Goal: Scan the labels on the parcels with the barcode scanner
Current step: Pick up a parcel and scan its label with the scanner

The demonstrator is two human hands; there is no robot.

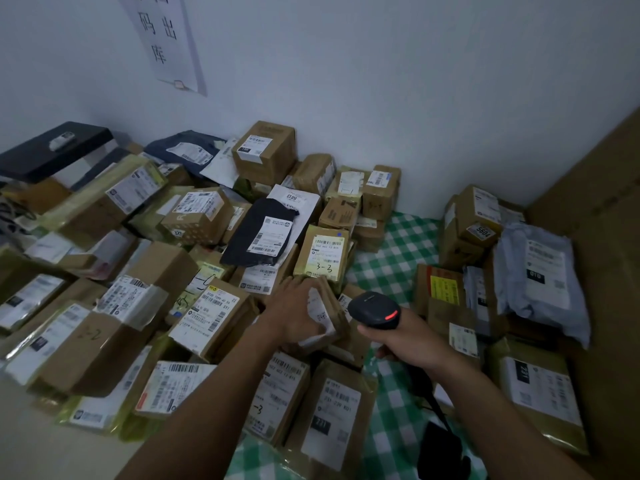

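While the right hand stays out of it, fist wrapped tight round the barcode scanner, the left hand tips up a small parcel for it.

Left fingers are curled over the box's top edge, holding it tilted so its white label faces the scanner, which sits just beside it on the right with its red light on. If you ask me, the trick now is to hold the box steady, flatten that label where it looks to lift at the lower corner, and aim the scanner head square at the barcode, not across it. Everything else fans out from there: the big pile of parcels left and behind, a green checked cloth showing through on the right, and a smaller stack beyond it by the cardboard wall.
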